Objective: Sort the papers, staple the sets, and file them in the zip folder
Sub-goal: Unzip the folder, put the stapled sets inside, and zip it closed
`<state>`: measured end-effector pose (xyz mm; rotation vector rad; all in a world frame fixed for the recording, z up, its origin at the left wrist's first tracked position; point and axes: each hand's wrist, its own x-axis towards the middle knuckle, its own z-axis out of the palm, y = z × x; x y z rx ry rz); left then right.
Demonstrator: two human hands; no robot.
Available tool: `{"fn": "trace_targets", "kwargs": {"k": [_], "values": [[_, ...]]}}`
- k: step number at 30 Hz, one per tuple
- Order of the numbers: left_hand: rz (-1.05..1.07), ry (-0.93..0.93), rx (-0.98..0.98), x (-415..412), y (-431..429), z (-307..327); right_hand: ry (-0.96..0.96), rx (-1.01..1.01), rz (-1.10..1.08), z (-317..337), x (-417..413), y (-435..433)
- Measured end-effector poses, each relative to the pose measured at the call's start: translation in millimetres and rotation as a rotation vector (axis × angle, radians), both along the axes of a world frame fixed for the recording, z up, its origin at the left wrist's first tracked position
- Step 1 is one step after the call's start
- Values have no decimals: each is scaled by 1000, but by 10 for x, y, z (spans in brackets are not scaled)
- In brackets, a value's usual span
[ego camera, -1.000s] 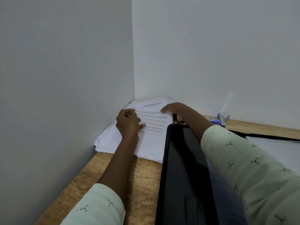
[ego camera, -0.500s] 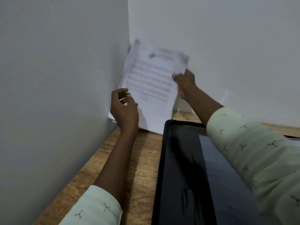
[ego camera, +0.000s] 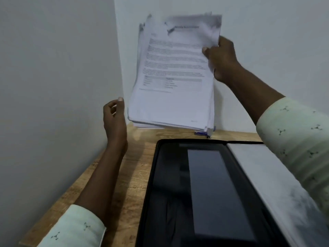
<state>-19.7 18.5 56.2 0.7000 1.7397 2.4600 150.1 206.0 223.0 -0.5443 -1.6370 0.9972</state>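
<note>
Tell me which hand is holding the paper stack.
The right hand: its fingers grip the paper stack by its right edge, holding it up off the table. The left hand hovers beside the lower left corner, fingers loosely curled, holding nothing.

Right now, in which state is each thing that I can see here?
paper stack, upright above the table, held at its right edge.
right hand, grips the paper stack.
left hand, loosely curled, holds nothing.
zip folder, open, flat on the table.
</note>
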Motion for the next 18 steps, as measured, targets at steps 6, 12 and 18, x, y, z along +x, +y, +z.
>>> {"fn": "trace_targets", "kwargs": {"k": [6,12,18], "values": [[-791,-241,-276,333,-165,182,-181,-421,133,-604,709,135],[-755,-116,-508,919,-116,-83,-487,-630,166,-1572,1194,-52],[-618,-33,-604,1093,-11,-364,-712,-368,-121,-1968,1464,-152]]}}
